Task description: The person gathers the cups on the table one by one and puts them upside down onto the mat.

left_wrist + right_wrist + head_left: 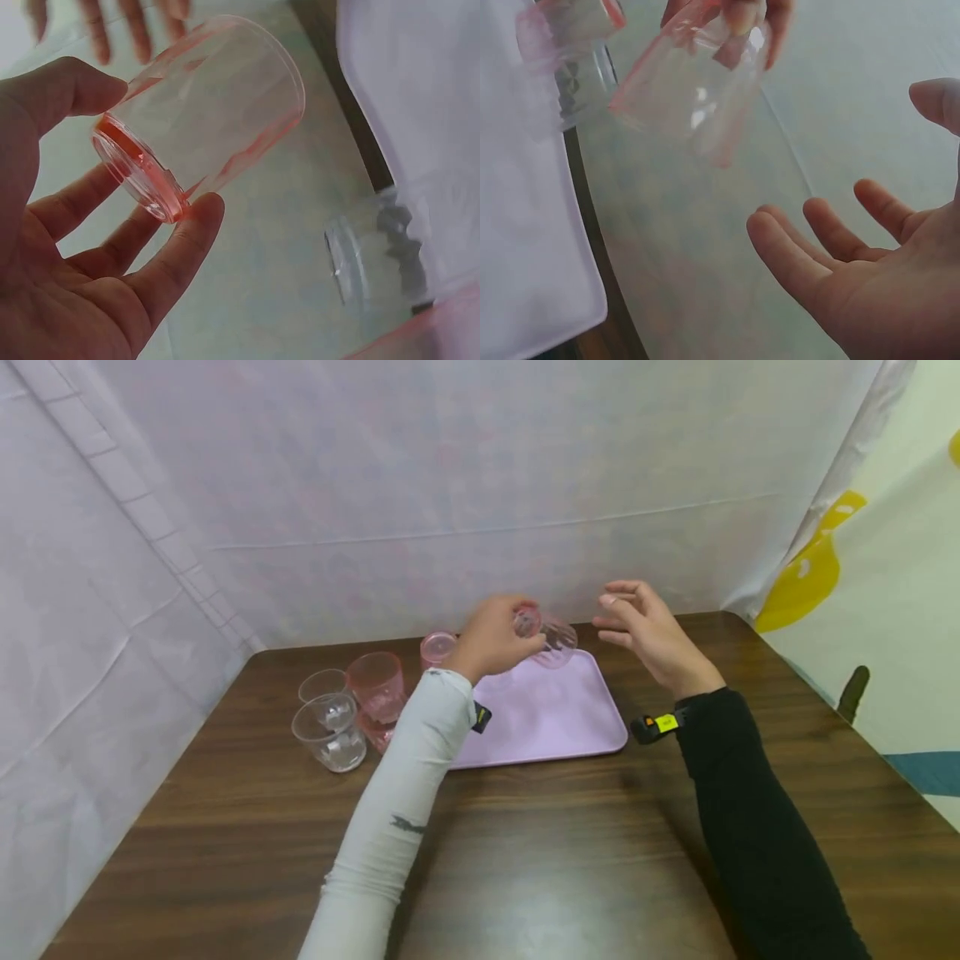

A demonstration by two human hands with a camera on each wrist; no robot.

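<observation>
The left hand (491, 639) pinches a pink-tinted plastic cup (206, 112) by its base, thumb and fingers (180, 247) curled around it, tilted sideways above the lilac tray (555, 727)'s far edge. The right hand (648, 631) hovers beside the tray, fingers spread, empty.

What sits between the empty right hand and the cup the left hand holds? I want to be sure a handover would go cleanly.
Nothing visible. The left hand holds the pink cup tilted above the far edge of the tray. The right hand is open beside it, with only air between them. The other cups stand to the left, off the tray.
</observation>
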